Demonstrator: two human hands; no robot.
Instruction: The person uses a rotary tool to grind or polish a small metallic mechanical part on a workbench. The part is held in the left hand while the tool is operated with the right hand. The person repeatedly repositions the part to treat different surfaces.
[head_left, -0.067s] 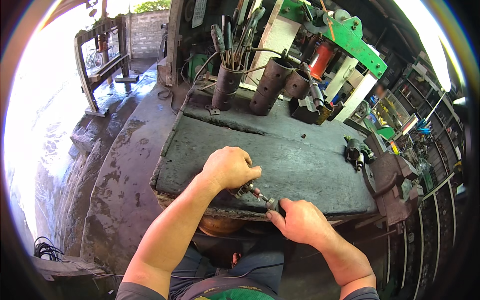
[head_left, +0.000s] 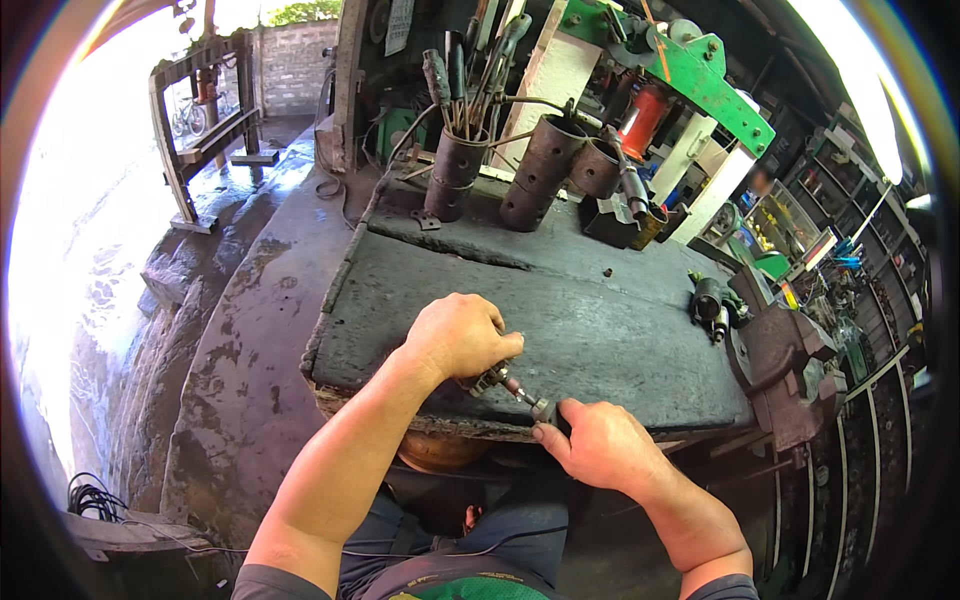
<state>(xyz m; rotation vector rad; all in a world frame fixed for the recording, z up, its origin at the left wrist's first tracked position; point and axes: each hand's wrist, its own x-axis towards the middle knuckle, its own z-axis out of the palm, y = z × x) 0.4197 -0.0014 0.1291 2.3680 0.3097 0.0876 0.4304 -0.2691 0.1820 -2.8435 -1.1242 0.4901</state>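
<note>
Over the front edge of the dark metal-topped workbench, my left hand is closed on a small dark metal part, its thumb pointing right. Most of that part is hidden beneath the hand. Lower and to the right, my right hand grips a hand tool with a grey metal collar and a thin bright shaft. The shaft points up and left to the metal part; whether they touch is too small to tell. My right hand's fingers hide the tool's rear end.
Metal cylinders stand at the back, one full of rods and tools. A bench vise is fixed at the right corner, with a dark air tool beside it. A green press frame rises behind.
</note>
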